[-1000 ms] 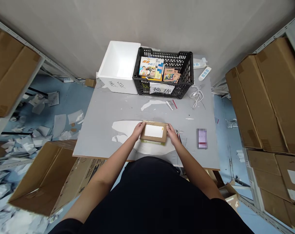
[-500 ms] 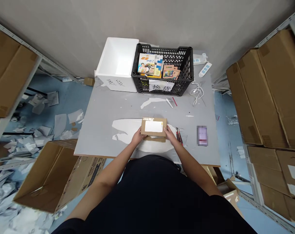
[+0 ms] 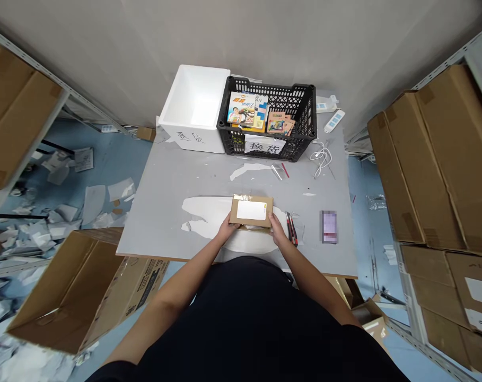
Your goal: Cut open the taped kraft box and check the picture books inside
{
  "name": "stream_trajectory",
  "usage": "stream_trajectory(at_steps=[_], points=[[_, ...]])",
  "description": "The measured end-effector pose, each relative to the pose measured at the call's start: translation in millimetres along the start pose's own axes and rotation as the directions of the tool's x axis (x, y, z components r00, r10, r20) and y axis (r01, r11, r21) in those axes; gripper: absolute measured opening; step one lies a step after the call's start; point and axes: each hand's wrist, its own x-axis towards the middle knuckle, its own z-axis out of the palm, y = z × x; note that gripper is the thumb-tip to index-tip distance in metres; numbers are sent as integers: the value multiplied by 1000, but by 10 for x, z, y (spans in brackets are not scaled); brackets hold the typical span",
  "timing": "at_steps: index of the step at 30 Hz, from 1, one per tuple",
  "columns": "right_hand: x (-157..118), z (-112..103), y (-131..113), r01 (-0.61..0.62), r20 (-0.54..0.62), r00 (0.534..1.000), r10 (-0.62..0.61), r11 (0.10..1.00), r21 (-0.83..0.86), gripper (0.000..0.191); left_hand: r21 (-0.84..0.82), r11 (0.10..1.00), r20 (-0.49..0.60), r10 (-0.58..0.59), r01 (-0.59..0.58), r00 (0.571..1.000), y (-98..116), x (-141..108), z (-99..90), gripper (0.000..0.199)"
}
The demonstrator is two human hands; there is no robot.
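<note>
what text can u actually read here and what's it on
"换货" on the white paper sign on the front of the black plastic crate
Handwriting on the white foam box: too blurred to read
Titles on the booklets in the crate: too small to read
White label on the cardboard parcel: no readable text
Print on the open carton: too small to read

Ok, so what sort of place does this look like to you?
Probably a parcel-packing corner of a small warehouse or stockroom: cardboard cartons on metal shelving, a black plastic crate with a sign reading "exchange goods", and a labelled cardboard parcel between the left hand and right hand.
</note>
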Motion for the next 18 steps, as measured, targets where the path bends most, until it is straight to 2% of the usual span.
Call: stream_trajectory(at_steps=[3, 6, 9, 11, 14, 16, 18], points=[[-20, -6, -61, -75, 15, 997, 74, 995, 62, 66, -191, 978, 65, -77, 89, 995, 88, -16, 0, 83], [-36, -33, -138, -61, 78, 996, 52, 991, 116, 62, -298, 930, 141, -179, 215, 974, 213, -12, -85, 86], [-34, -48, -177, -59, 89, 995, 48, 990, 124, 59, -335, 885, 200, -268, 323, 942, 329, 31, -183, 73], [-25, -41, -181, -44, 90, 995, 33, 992, 121, 58, -337, 870, 172, -319, 360, 932, 381, 79, -201, 62], [-4, -23, -169, 28, 106, 993, -45, 988, 155, 59, -313, 892, 50, -329, 327, 943, 403, 145, -150, 59], [17, -34, -141, 113, 98, 986, -133, 977, 182, 60, -308, 918, 8, -259, 249, 966, 378, 163, -103, 61], [43, -76, -76, 201, 84, 972, -218, 964, 174, 64, -321, 935, 10, -159, 153, 987, 323, 152, -83, 65]])
